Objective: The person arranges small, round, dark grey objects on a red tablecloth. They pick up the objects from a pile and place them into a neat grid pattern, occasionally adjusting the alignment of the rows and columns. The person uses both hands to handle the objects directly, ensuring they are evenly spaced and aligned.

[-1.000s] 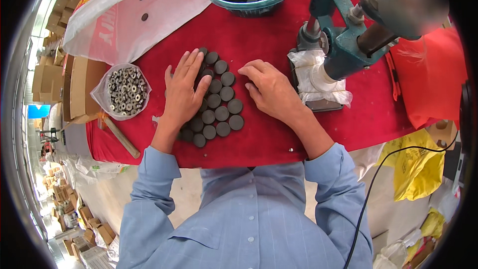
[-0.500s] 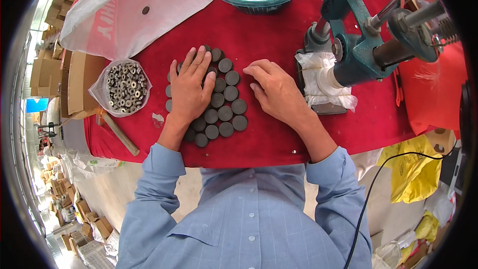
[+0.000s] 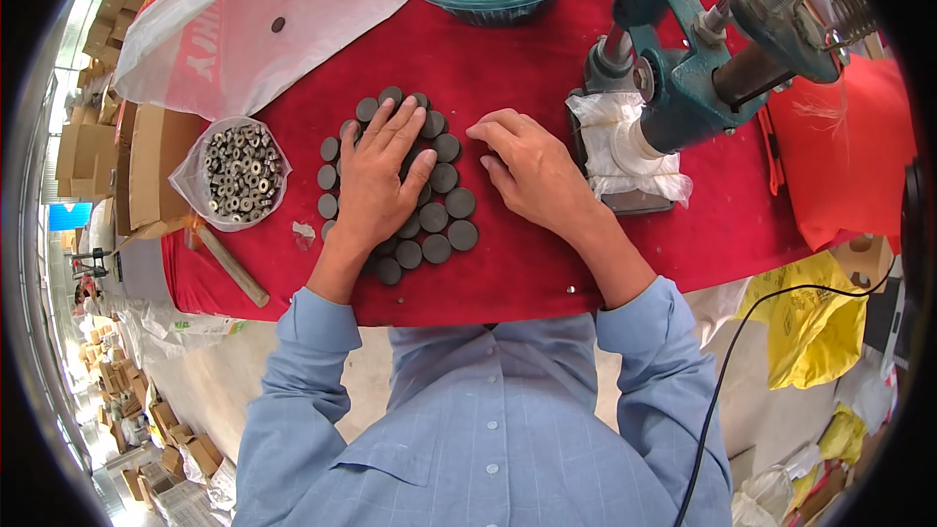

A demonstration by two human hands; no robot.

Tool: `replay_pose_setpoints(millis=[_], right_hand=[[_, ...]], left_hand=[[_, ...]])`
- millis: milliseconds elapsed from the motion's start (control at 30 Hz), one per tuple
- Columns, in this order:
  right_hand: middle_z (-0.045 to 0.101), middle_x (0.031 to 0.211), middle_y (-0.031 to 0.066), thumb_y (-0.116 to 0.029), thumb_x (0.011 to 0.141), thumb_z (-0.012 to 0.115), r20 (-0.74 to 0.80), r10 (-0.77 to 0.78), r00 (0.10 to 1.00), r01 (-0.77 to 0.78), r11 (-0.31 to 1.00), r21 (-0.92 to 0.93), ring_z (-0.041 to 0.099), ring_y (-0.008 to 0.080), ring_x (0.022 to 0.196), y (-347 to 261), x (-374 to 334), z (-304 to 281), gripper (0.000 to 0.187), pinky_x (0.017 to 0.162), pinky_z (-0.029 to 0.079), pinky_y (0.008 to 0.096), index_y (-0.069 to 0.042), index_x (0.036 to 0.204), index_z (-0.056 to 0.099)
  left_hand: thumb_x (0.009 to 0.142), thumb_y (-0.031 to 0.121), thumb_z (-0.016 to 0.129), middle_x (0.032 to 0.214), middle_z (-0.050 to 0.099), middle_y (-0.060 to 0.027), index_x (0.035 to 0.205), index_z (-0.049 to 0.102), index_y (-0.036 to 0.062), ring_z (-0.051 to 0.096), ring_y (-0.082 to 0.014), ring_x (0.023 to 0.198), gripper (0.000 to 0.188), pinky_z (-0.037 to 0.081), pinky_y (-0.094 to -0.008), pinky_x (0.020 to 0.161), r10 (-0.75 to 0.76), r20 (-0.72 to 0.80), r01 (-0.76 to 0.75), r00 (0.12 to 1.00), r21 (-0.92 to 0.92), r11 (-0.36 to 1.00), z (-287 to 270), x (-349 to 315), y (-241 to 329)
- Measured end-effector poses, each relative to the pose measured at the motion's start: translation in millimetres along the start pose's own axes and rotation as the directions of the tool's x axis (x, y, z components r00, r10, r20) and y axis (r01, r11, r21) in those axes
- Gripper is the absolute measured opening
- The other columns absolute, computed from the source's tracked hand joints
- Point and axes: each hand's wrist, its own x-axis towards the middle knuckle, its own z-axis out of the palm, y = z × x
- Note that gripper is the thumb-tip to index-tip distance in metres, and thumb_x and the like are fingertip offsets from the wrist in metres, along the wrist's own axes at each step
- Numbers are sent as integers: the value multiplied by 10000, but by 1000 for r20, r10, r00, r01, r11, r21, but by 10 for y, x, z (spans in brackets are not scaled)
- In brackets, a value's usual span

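Note:
My left hand [image 3: 384, 176] lies flat, fingers stretched out, over a close-packed group of round black discs [image 3: 461, 203] on the red cloth. It hides the discs in the middle of the group; others show around its edges. Just right of the group, my right hand [image 3: 527, 166] hovers or rests above the cloth with fingers loosely bent. A gap shows between its thumb and forefinger, and nothing is visible between them. Both forearms come in from blue rolled sleeves.
A green hand press [image 3: 673, 88] with a white-wrapped base stands at right. Far off is a clear bowl [image 3: 488, 2] of black caps. At left are a bag of metal rings [image 3: 242, 171], a hammer [image 3: 231, 263] and a plastic sheet [image 3: 244, 49] with loose discs.
My left hand has slid slightly right and toward me across the discs, uncovering some at the far left of the group. My right hand stays nearly in place. The whole view has shifted a little.

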Motion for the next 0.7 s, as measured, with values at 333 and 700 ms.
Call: replay_pose_setpoints(millis=[333,700], right_hand=[[693,1217,149,9,934,723,10,11,1000,-11,1000,-14,694,372,1115,-25,7,-7,291,979,591,482,-5,1224,703],[697,1214,161,3,935,721,14,4,1000,-4,1000,-1,692,384,1139,26,-16,27,295,991,582,483,-5,1229,699]], left_hand=[[1040,234,674,1615,613,-96,1535,635,74,489,-310,1569,521,287,-610,1297,65,1,-65,998,71,995,-36,92,-1],[1045,304,701,1623,608,-92,1535,637,82,493,-306,1562,542,292,-631,1285,77,-34,-77,996,-20,997,12,-130,169]])
